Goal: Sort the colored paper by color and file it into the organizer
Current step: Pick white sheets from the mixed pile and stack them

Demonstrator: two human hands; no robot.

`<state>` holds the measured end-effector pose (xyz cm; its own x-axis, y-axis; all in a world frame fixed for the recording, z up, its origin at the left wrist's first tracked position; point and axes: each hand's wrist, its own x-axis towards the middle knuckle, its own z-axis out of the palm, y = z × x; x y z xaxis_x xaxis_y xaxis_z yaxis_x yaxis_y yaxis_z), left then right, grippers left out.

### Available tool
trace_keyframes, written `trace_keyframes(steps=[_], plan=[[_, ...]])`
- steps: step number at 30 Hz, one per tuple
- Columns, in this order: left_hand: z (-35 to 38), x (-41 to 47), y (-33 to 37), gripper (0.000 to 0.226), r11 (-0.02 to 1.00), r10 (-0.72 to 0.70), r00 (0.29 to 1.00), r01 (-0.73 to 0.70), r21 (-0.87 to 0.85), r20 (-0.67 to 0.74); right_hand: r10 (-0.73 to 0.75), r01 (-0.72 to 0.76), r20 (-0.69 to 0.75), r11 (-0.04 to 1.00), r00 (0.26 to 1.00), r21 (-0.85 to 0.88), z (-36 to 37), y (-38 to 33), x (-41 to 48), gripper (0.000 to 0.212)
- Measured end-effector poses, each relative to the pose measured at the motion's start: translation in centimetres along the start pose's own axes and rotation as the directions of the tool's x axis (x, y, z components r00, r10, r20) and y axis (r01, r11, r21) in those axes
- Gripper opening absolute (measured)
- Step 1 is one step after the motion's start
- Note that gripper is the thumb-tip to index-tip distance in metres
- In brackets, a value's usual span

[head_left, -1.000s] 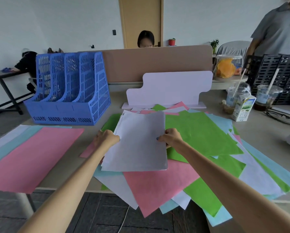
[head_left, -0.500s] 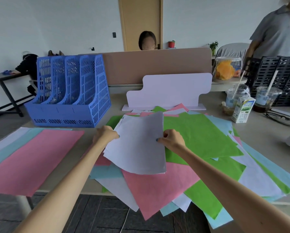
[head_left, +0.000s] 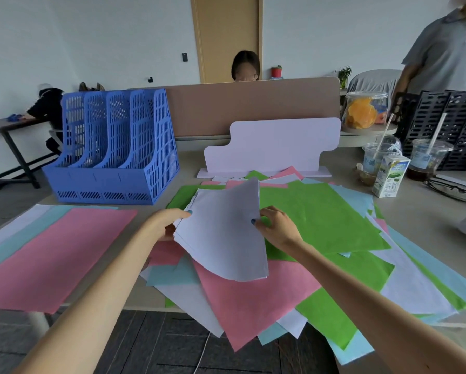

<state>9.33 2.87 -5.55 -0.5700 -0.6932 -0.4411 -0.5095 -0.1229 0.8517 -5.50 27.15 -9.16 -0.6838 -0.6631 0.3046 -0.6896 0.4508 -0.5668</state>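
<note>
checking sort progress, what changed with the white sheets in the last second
The white paper stack came up off the mixed pile, its far edge tipping upward and its near edge sagging. The left hand and right hand kept gripping its side edges. The blue file organizer and the sorted pink sheet stayed put.

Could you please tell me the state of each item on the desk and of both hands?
white paper stack, partly lifted, bowed, held at both edges.
left hand, grips its left edge.
right hand, pinches its right edge.
blue organizer, upright, no paper visible inside.
mixed pile, unsorted, overhanging the desk edge.
</note>
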Motion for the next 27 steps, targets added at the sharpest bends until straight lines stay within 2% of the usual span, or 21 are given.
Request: trace_keyframes(steps=[1,4,7,8,9,11,12,15,18,20,23,25,27], plan=[[0.2,-0.1,-0.2,0.053,1.0,0.008,1.0,-0.008,0.025,-0.001,0.0,0.0,0.01,1.0,1.0,-0.007,0.0,0.0,-0.1,0.028],[1.0,0.1,-0.4,0.075,0.979,0.091,0.989,-0.066,0.195,-0.121,-0.03,0.031,0.016,0.999,0.999,-0.028,0.2,0.4,-0.5,0.028],[0.5,-0.2,-0.2,0.091,0.964,0.046,0.999,-0.048,0.262,0.012,-0.056,0.058,0.035,0.997,0.998,-0.06,0.2,0.6,-0.5,0.031],[0.2,-0.4,-0.4,0.087,0.95,0.029,0.998,-0.044,0.308,0.052,-0.054,0.058,0.052,0.996,0.997,-0.073,0.1,0.7,-0.5,0.031],[0.2,-0.6,-0.5,0.07,0.924,0.055,0.997,-0.072,0.376,0.055,-0.046,0.052,0.076,0.995,0.996,-0.081,0.1,0.7,-0.5,0.032],[0.1,-0.9,-1.0,0.023,0.862,0.192,0.981,-0.171,0.477,0.004,-0.036,0.046,0.133,0.997,0.99,-0.068,-0.1,0.7,-0.5,0.037],[0.1,-0.9,-1.3,0.016,0.85,0.256,0.967,-0.223,0.476,-0.004,-0.035,0.046,0.162,0.997,0.986,-0.065,-0.2,0.7,-0.5,0.042],[-0.6,-1.4,-2.0,0.015,0.829,0.439,0.897,-0.384,0.406,-0.048,-0.03,0.053,0.218,0.993,0.975,-0.101,-0.4,0.7,-0.7,0.049],[-1.2,-2.1,-2.6,0.034,0.783,0.564,0.813,-0.472,0.404,-0.144,-0.027,0.065,0.238,0.986,0.971,-0.151,-0.2,1.0,-0.8,0.046],[-1.7,-2.4,-2.9,0.032,0.749,0.623,0.763,-0.519,0.411,-0.172,-0.023,0.078,0.265,0.977,0.964,-0.197,-0.2,1.0,-1.0,0.044],[-2.4,-2.7,-3.4,0.01,0.732,0.66,0.72,-0.553,0.397,-0.213,-0.019,0.088,0.28,0.968,0.96,-0.237,-0.3,0.9,-1.3,0.046],[-2.8,-3.1,-3.5,0.022,0.726,0.677,0.692,-0.575,0.376,-0.249,-0.018,0.083,0.259,0.966,0.966,-0.244,-0.4,0.8,-1.4,0.046],[-3.2,-3.6,-3.6,0.025,0.709,0.702,0.66,-0.618,0.339,-0.267,-0.017,0.08,0.241,0.965,0.97,-0.251,-0.4,0.7,-1.5,0.046]])
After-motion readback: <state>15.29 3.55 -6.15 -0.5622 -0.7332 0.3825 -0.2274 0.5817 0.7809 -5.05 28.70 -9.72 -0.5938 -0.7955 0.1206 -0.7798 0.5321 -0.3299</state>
